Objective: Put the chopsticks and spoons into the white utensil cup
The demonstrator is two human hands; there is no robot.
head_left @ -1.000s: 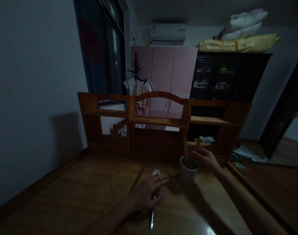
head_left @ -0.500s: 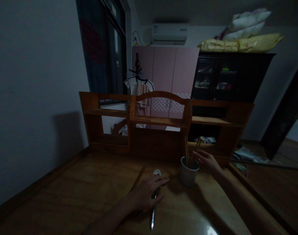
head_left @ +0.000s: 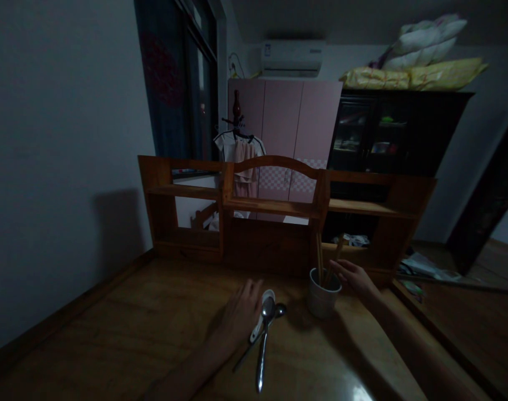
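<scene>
The room is dim. My left hand lies on the wooden desk with its fingers stretched out, just left of a white spoon and two metal spoons. It covers the spot where a brown chopstick lay; I cannot see the chopstick. A pale cup stands to the right and holds several chopsticks upright. My right hand rests at the cup's right rim, fingers loosely apart, holding nothing that I can see.
A wooden shelf unit runs along the desk's back edge. The wall is close on the left, and the desk's right edge drops to the floor. Behind stand a pink wardrobe and a dark cabinet.
My left hand has slid left off the spoons, so they now show, and it covers the chopstick on the desk. My right hand has stayed at the cup's rim.
</scene>
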